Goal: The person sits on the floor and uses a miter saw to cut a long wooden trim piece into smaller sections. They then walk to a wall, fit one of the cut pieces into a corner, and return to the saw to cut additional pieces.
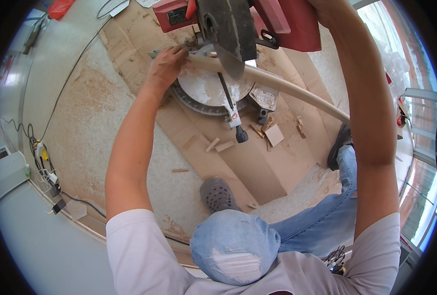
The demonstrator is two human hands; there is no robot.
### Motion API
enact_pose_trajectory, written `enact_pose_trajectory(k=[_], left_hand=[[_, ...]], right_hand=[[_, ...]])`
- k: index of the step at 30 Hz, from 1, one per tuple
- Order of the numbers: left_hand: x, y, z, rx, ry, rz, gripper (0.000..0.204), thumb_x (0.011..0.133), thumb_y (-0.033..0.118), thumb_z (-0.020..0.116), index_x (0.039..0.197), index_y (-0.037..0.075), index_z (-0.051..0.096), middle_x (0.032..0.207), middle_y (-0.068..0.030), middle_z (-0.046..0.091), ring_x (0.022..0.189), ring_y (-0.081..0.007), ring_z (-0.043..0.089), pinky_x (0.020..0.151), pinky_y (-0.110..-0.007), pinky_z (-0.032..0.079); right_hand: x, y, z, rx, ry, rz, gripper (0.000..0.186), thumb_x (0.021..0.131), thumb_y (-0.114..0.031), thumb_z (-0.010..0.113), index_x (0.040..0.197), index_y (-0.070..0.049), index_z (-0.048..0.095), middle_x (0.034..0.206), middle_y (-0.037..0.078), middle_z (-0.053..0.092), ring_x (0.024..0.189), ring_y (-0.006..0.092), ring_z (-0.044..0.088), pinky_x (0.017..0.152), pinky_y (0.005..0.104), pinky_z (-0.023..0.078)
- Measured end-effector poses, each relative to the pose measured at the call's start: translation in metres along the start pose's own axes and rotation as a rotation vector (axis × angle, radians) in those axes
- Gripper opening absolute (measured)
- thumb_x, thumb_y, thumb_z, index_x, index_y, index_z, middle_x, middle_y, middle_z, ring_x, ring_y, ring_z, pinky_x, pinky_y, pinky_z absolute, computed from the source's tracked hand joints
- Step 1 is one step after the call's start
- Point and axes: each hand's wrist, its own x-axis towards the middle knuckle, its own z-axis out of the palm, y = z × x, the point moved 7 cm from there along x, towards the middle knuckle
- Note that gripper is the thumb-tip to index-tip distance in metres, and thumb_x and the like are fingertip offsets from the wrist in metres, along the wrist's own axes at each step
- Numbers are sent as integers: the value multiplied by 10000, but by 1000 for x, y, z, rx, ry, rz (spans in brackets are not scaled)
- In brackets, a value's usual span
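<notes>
Two hands, well apart: the left hand (pixel 169 63) grips one wood strip (pixel 297 91) at the round base's (pixel 198 89) back-left edge. Right hand (pixel 325 11)'s up by one red saw (pixel 294 29), can't tell its grip.

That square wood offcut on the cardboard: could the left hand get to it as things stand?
Probably yes, if the left hand leaves the wooden strip and reaches past the miter saw; nothing covers the square wood offcut.

White short sleeves (pixel 140 246), ripped jeans (pixel 235 236)

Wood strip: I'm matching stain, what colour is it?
The wood strip is pale tan, head view.
</notes>
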Motion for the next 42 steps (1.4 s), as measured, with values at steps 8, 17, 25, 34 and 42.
enact_pose_trajectory(k=[8, 17, 25, 34, 42], left_hand=[[-6, 6, -3, 67, 87, 11, 174, 826, 164, 729, 949, 89, 633, 941, -78, 635, 946, -298, 626, 880, -405, 495], [-4, 7, 1, 90, 89, 25, 172, 820, 162, 734, 940, 90, 633, 960, -64, 632, 942, -286, 628, 869, -396, 494], [-7, 4, 0, 89, 77, 21, 172, 829, 158, 734, 946, 85, 631, 944, -88, 633, 942, -310, 624, 867, -419, 494], [-3, 7, -1, 88, 78, 14, 161, 816, 175, 736, 914, 95, 637, 938, -68, 624, 956, -283, 628, 862, -408, 486], [-4, 7, -5, 65, 80, 17, 176, 809, 148, 746, 934, 85, 638, 921, -90, 625, 932, -309, 628, 867, -419, 496]], right_hand=[[18, 16, -2, 10, -9, 28, 344, 919, -152, 649, 1202, 29, 572, 967, 121, 701, 795, 172, 675, 722, 313, 582], [9, 9, -1, -20, 75, 79, 403, 924, -187, 659, 1250, 31, 570, 1014, 124, 698, 841, 184, 685, 734, 318, 592], [-16, 3, 6, -12, 39, -38, 459, 906, -215, 686, 1274, 31, 565, 1061, 144, 677, 879, 196, 680, 763, 322, 589], [-48, 6, 6, 9, 135, 13, 413, 928, -212, 710, 1254, -3, 565, 1058, 118, 666, 893, 173, 661, 769, 313, 575], [-83, 48, 4, -11, 248, -6, 372, 952, -295, 722, 1229, -58, 645, 963, 54, 700, 745, 80, 619, 667, 248, 526]])
